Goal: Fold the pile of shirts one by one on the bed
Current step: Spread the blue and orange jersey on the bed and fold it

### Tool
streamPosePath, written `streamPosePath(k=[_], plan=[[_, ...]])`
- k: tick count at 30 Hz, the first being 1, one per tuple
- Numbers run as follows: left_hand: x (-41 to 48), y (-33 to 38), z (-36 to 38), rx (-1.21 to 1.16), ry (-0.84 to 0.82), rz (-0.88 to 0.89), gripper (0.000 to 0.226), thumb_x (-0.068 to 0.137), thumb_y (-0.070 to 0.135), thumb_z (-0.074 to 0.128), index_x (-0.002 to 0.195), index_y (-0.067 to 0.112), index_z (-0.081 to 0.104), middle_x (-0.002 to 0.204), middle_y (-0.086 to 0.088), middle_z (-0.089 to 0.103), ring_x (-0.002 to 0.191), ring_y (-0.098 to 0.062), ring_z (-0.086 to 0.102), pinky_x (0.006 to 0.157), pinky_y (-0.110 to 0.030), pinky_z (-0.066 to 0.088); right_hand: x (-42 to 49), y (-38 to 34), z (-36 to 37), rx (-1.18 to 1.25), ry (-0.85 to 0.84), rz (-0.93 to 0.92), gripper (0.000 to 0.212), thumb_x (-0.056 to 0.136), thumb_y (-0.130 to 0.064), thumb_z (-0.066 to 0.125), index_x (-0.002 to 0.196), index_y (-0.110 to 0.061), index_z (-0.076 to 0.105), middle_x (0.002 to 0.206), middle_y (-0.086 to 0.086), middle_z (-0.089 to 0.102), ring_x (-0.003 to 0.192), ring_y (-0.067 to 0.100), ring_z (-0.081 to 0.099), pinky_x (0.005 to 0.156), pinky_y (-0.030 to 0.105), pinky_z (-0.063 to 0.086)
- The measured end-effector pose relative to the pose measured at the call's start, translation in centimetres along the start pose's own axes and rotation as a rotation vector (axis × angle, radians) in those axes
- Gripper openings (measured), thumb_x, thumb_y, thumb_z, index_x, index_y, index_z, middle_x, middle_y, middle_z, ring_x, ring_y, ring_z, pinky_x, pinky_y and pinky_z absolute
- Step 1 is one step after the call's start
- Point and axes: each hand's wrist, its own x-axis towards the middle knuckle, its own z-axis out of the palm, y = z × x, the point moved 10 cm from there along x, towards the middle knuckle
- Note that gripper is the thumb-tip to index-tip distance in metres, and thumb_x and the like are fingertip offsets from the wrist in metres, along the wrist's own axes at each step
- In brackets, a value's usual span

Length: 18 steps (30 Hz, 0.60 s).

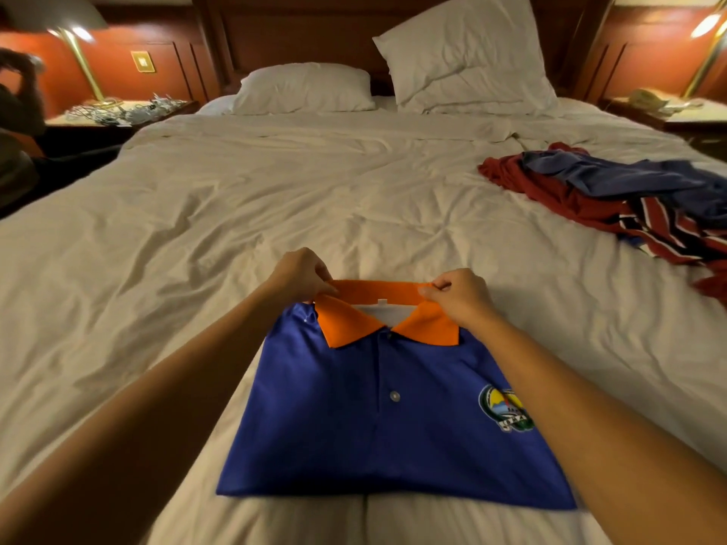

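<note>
A blue polo shirt [366,418] with an orange collar [377,295] lies folded into a rectangle, front up, on the white bed [236,230] near its foot. My left hand [301,275] pinches the collar's left end. My right hand [460,295] pinches the collar's right end. Both forearms reach over the shirt's sides, and the right one hides part of the chest logo [499,407]. A loose pile of shirts [613,198], red, blue and striped, lies unfolded on the bed's right side.
Two white pillows [307,88] lean at the wooden headboard. Nightstands with brass lamps stand on both sides; the left one [118,112] holds a tangle of cables. A person's arm [19,92] shows at the far left edge.
</note>
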Motion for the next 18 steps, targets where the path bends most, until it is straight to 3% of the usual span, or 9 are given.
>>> streamPosePath(k=[3, 9, 12, 15, 18], plan=[[0.1, -1.2, -0.2, -0.103, -0.040, -0.079, 0.005, 0.084, 0.008, 0.077, 0.085, 0.012, 0.075, 0.082, -0.011, 0.072, 0.065, -0.019, 0.068, 0.057, -0.020, 0.058, 0.2, 1.3, -0.5, 0.095, -0.031, 0.049, 0.026, 0.094, -0.031, 0.066, 0.105, -0.009, 0.074, 0.109, 0.007, 0.071, 0.098, 0.021, 0.063, 0.080, 0.030, 0.048], [0.2, -1.2, -0.5, -0.155, -0.107, -0.150, 0.005, 0.090, 0.006, 0.068, 0.094, 0.006, 0.072, 0.087, -0.012, 0.070, 0.063, -0.018, 0.067, 0.053, -0.019, 0.056, 0.5, 1.3, -0.5, 0.130, -0.017, 0.044, 0.020, 0.094, -0.024, 0.062, 0.107, -0.015, 0.074, 0.111, -0.001, 0.069, 0.096, 0.012, 0.059, 0.075, 0.023, 0.044], [0.4, -0.5, -0.4, -0.020, -0.112, -0.126, 0.006, 0.086, 0.008, 0.072, 0.092, 0.006, 0.073, 0.078, -0.011, 0.072, 0.057, -0.016, 0.066, 0.056, -0.021, 0.058, 0.4, 0.9, -0.4, 0.104, 0.015, -0.010, 0.020, 0.094, -0.030, 0.065, 0.105, -0.016, 0.074, 0.101, -0.003, 0.068, 0.094, 0.011, 0.059, 0.077, 0.025, 0.046], [0.0, -0.5, -0.4, -0.072, -0.131, -0.128, 0.012, 0.087, 0.002, 0.070, 0.097, 0.004, 0.075, 0.079, -0.011, 0.072, 0.054, -0.015, 0.068, 0.050, -0.019, 0.055, -0.1, 1.0, -0.5, 0.010, 0.046, -0.090, 0.023, 0.096, -0.038, 0.063, 0.101, -0.017, 0.072, 0.097, -0.005, 0.068, 0.091, 0.012, 0.062, 0.077, 0.030, 0.051], [-0.9, -1.1, -0.1, -0.181, -0.157, -0.162, 0.023, 0.098, 0.024, 0.061, 0.105, 0.005, 0.071, 0.091, -0.010, 0.072, 0.072, -0.020, 0.071, 0.063, -0.027, 0.056, -1.1, 1.5, -1.3, -0.131, 0.087, -0.165, 0.035, 0.099, -0.048, 0.052, 0.093, -0.017, 0.067, 0.082, -0.004, 0.067, 0.078, 0.017, 0.062, 0.069, 0.037, 0.052]])
